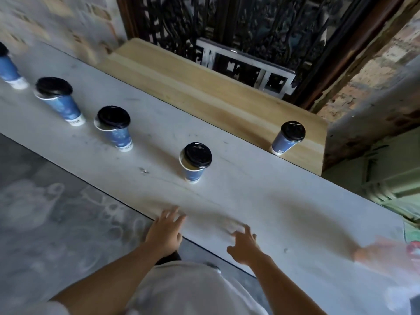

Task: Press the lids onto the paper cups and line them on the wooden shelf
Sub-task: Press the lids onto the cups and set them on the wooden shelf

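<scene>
Several blue paper cups stand in a row on the white table [261,189]. The nearest cup [195,162] carries a black lid set askew, so part of its rim shows. Two more cups [114,128] [59,98] wear loose, off-centre lids, and another cup [9,69] sits at the far left. One lidded cup [287,137] stands on the wooden shelf [204,87] near its right end. My left hand [164,228] is spread at the table's near edge and holds nothing. My right hand [244,243] hovers over the table, fingers relaxed and empty.
Behind the shelf rises a dark carved screen [250,23] with a white frame [245,64], and brick wall [375,64] to the right. A blurred hand of another person [381,253] reaches in over the table's right end. Grey floor [56,201] lies left.
</scene>
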{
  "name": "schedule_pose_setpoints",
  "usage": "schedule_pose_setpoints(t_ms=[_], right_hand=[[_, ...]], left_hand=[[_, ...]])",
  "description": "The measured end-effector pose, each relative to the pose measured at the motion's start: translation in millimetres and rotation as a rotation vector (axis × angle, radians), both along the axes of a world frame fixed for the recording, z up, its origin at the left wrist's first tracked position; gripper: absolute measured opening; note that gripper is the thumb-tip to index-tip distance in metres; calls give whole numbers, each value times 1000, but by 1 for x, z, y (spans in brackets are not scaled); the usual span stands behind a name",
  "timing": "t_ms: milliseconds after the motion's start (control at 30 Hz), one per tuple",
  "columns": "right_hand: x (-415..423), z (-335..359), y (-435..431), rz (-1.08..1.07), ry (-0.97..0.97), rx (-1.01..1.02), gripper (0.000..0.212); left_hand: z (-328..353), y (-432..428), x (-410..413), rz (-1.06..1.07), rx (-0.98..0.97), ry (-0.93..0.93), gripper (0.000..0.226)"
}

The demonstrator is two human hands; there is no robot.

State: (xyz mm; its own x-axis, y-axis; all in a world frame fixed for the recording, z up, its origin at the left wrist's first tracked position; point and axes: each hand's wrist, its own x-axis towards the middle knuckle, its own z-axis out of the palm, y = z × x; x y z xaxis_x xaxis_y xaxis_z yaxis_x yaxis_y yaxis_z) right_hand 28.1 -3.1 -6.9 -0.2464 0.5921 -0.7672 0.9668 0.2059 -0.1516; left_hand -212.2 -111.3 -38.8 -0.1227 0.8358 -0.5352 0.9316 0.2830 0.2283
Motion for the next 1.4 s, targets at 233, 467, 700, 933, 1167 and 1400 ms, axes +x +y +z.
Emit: schedule_pose_setpoints(t_ms=[233,467,700,933,1167,1400], right_hand=[[-94,16,0,-94,-30,9,40],[-173,26,12,-274,57,-120,46],[-167,44,30,-664,195,-271,36],[-144,68,68,-1072,447,-24,38],[-169,104,107,-1117,701,313,60],[-194,122,113,-675,618,339,68]], left_hand=[[-5,21,-72,108,68,-37,58],[-1,63,-150,37,16,-30,49],[14,111,-145,314,22,-345,54],[37,143,-131,257,146,-662,86],[49,167,-131,156,120,-703,141],[53,176,-123,131,184,-820,137]])
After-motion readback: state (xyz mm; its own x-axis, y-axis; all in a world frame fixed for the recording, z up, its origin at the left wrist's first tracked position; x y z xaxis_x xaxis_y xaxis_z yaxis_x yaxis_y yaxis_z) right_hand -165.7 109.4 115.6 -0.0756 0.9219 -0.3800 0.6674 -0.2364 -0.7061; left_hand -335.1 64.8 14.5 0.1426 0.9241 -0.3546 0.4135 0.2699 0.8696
